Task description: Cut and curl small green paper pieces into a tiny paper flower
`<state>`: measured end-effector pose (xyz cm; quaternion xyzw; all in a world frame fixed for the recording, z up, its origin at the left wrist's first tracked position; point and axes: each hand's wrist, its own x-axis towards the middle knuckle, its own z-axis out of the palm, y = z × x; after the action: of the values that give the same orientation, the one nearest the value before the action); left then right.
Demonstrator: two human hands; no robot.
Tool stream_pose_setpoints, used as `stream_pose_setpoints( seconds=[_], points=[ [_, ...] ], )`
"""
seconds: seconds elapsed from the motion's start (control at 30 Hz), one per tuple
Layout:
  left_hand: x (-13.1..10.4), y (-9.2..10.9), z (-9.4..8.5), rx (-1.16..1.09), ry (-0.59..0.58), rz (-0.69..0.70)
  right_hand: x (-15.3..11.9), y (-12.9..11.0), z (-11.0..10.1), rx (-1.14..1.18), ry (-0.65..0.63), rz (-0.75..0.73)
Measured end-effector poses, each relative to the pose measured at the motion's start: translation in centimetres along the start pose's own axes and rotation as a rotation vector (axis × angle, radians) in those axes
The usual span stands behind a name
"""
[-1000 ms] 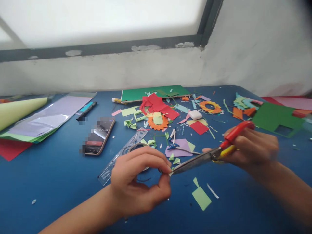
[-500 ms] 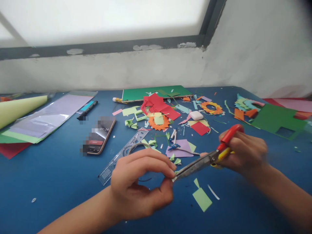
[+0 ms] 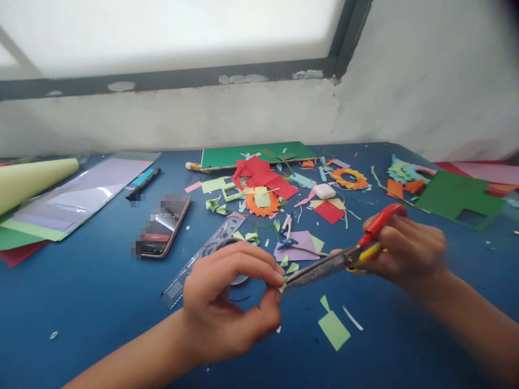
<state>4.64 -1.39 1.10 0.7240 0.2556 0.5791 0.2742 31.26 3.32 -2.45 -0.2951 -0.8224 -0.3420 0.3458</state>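
Observation:
My right hand (image 3: 405, 248) grips a pair of scissors (image 3: 324, 266) with one red and one yellow handle, the blades pointing left. Between thumb and forefinger, my left hand (image 3: 235, 302) pinches a small white scrap (image 3: 283, 286), right at the blade tips. Most of that scrap is hidden by the fingers, so its full shape cannot be made out. Under and behind my left hand lie a ring-shaped roll of tape (image 3: 231, 241) and a clear ruler (image 3: 182, 281). A light green paper rectangle (image 3: 334, 330) and a thin white strip (image 3: 352, 318) rest below the scissors.
A phone (image 3: 166, 227) and a black marker (image 3: 142, 185) lie on the blue table (image 3: 101, 319), left of the ruler. Behind the hands are red paper (image 3: 263, 175), orange paper rings (image 3: 351, 178) and a white case (image 3: 324, 190). Dark green paper (image 3: 454, 197) lies at right.
Both hands and the scissors have shifted slightly left. The blades stay at the pinched scrap, and a small white bit now shows below my left thumb.

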Motion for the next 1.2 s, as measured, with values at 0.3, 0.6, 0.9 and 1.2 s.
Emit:
stream_pose_setpoints(
  seconds=[0.3, 0.6, 0.9, 1.2],
  points=[
    [-0.12, -0.10, -0.07, 0.000, -0.013, -0.015, -0.33, 0.06, -0.01, 0.023, -0.020, 0.009],
    [-0.33, -0.22, -0.10, 0.083, 0.009, 0.004, 0.15, 0.46, -0.32, -0.049, 0.022, -0.014],
    [-0.64, -0.57, 0.01, 0.160, 0.037, 0.025, 0.63, 0.30, -0.49, -0.107, 0.036, -0.022],
    [-0.74, -0.51, 0.05, 0.156, 0.030, 0.016, 0.63, 0.58, -0.62, -0.115, 0.044, -0.029]
  ],
)
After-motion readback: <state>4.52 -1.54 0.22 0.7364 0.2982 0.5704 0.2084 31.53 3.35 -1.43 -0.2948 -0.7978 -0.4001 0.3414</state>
